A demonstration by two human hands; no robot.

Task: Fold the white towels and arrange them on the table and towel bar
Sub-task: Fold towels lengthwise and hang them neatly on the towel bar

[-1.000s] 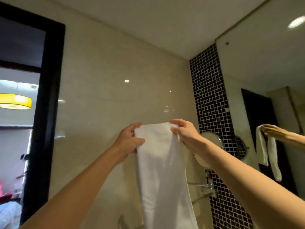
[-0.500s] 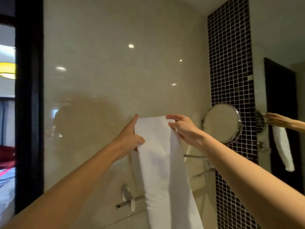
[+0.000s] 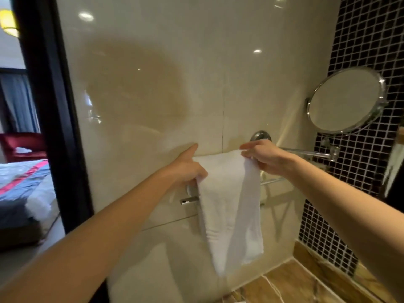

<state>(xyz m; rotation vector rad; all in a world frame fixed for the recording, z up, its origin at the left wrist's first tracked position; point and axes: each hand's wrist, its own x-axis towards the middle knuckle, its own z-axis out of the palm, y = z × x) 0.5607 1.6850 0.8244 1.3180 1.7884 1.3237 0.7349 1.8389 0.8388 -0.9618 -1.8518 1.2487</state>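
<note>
A long folded white towel (image 3: 227, 200) hangs down in front of the cream wall, its top fold level with the chrome towel bar (image 3: 306, 153). My left hand (image 3: 188, 168) grips the towel's upper left edge, index finger stretched out along the wall. My right hand (image 3: 265, 157) pinches the upper right corner, right in front of the bar's round wall mount (image 3: 260, 135). A second lower rail (image 3: 273, 181) shows behind the towel. Whether the towel lies over the bar is hidden by the cloth and my hands.
A round chrome mirror (image 3: 345, 100) juts out from the black mosaic wall (image 3: 367, 40) at right. A brown marble counter (image 3: 306, 283) lies below. A black door frame (image 3: 50, 106) at left opens onto a bedroom with a bed (image 3: 24, 182).
Both hands have carried the towel down from above the mirror to the height of the towel bar. My view has tilted down, bringing the counter and the bar's mount into sight.
</note>
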